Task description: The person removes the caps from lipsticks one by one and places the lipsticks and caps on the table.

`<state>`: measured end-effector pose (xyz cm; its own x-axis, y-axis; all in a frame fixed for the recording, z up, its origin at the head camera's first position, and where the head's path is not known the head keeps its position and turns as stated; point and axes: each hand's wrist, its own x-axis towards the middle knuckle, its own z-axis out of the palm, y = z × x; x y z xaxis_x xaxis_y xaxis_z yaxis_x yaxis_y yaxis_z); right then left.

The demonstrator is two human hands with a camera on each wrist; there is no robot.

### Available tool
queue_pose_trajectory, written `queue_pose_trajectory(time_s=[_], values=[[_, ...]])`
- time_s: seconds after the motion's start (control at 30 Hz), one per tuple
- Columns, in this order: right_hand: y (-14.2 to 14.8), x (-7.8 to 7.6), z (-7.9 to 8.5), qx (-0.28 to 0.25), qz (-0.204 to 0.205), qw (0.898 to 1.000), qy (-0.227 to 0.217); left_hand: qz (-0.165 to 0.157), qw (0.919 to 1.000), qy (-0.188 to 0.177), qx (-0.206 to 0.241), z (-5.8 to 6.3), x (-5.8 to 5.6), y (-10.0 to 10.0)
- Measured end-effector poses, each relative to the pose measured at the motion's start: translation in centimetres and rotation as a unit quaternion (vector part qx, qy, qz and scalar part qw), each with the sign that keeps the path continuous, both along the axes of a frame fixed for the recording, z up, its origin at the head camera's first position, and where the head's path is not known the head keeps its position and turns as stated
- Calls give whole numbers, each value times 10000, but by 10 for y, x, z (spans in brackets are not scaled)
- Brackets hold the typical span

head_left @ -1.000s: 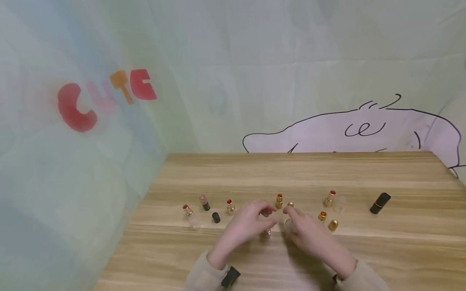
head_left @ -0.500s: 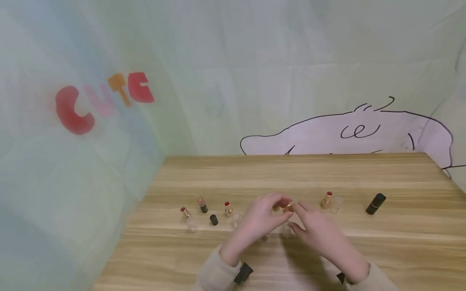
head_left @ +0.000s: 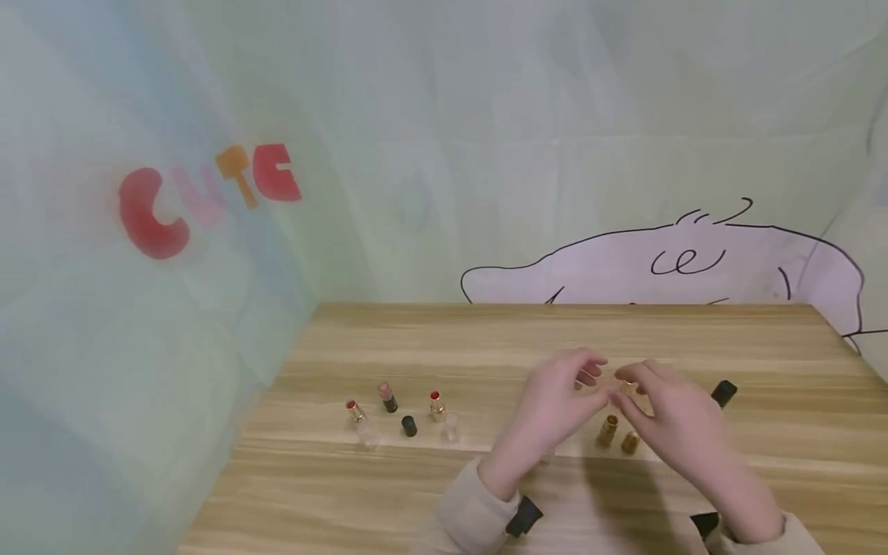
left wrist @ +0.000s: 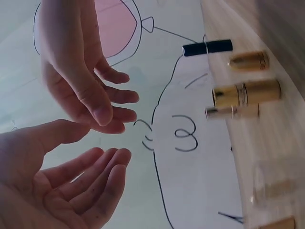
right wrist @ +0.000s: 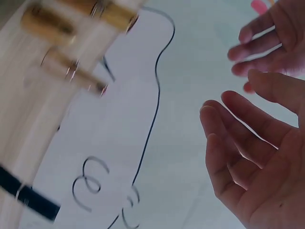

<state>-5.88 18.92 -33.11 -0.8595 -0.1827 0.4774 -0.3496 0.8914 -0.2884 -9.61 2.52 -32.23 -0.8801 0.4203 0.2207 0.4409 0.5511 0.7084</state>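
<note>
My left hand (head_left: 555, 405) and right hand (head_left: 683, 424) hover over the right half of the wooden table (head_left: 291, 478). Loosely bent fingers and the thumbs come close together; nothing shows between them in either wrist view. Below, a gold lipstick tube (head_left: 607, 432) stands uncapped beside a gold cap (head_left: 630, 442). Behind my right hand's fingers, a rose-gold lipstick is mostly hidden in the head view; the right wrist view shows this lipstick (right wrist: 71, 71) with a red tip. A clear cap (left wrist: 276, 181) appears in the left wrist view.
Three uncapped lipsticks stand at left: a red one (head_left: 355, 411), a pinkish one (head_left: 388, 397) and another red one (head_left: 436, 405). Near them are a black cap (head_left: 409, 425) and a clear cap (head_left: 451, 426). A black tube (head_left: 724, 393) lies at far right.
Both hands have moved right, away from the gold piece their fingertips were at half a second ago in the middle. The gold tube and cap at right have come back into view.
</note>
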Motion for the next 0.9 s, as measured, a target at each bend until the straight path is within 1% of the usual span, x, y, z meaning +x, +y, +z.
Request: queue_pose_trajectory(time_s=[0.1,0.2,0.33,0.47,0.6,0.7,0.83,0.9], values=[[22,-2,2,-67,-128,9997,215,-3,9999,-153,-15,0,-3,17],[41,-2,3,-145,-222,9993,268,-87,9998,-150,-120,-3,-7,34],[63,-1,1,-160,-361,9991,148,-317,9991,-173,-205,-8,-14,57],[81,-2,-3,-160,-496,9986,65,-523,9974,-235,-445,-12,-22,80],[95,-6,-10,-258,-678,9972,-199,-728,9937,-282,-804,-17,-31,99],[104,-11,-19,-344,-763,9954,-469,-837,9898,-245,-1129,-23,-39,110],[113,-16,-32,-378,-814,9931,-752,-856,9827,-284,-1621,-30,-46,123],[116,-20,-38,-376,-835,9919,-875,-810,9801,-344,-1778,-34,-48,128]])
